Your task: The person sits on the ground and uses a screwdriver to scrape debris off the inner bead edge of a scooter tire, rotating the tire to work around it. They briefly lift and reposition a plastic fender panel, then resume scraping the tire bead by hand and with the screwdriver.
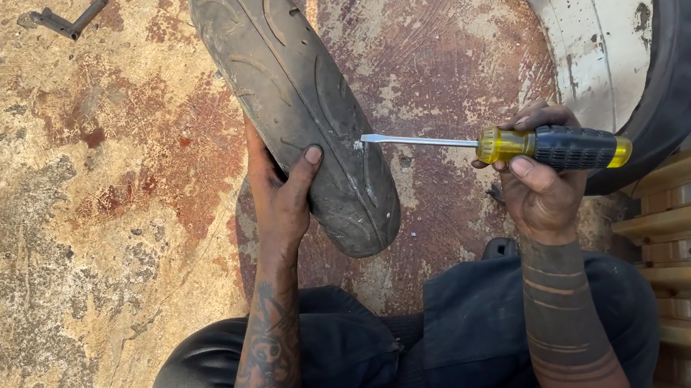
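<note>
Your forearms are bare, with no sleeves showing, and both carry dark tattoos. The left forearm has dense figurative artwork running from the wrist toward the elbow. The right forearm has solid bands ringing it, some wide and some thin, stacked below the wrist. Your left hand (280,196) and right hand (542,183) are bare, without gloves. You wear dark, dusty trousers over both knees.
</note>
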